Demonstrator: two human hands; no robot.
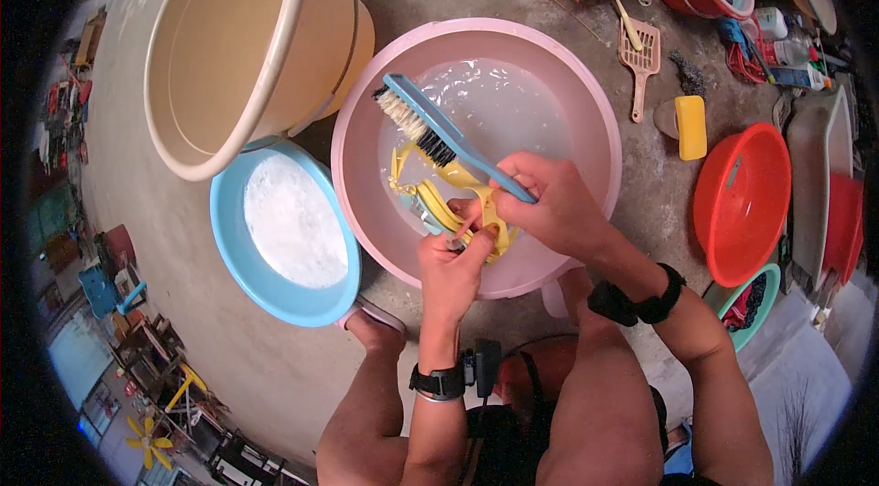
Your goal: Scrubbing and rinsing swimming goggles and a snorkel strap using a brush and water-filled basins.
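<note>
My right hand [542, 201] grips the handle of a blue scrubbing brush [439, 136], its black and white bristles facing down and left. Below the brush, my left hand [457, 256] holds a yellow strappy item [432, 201], which looks like a sandal with a pale sole edge. Parts of it are hidden by my fingers and the brush. Both hands are over a large pink basin [577, 74] holding cloudy water [501, 108]. The sandal is low in the basin, partly at the water.
Left of the basin stand a big cream bucket [302, 60] and a blue basin [226, 232] of white suds [295, 218]. To the right are a slotted scoop [640, 53], a yellow soap bar [691, 128], a red basin [741, 204] and a green basin [770, 301].
</note>
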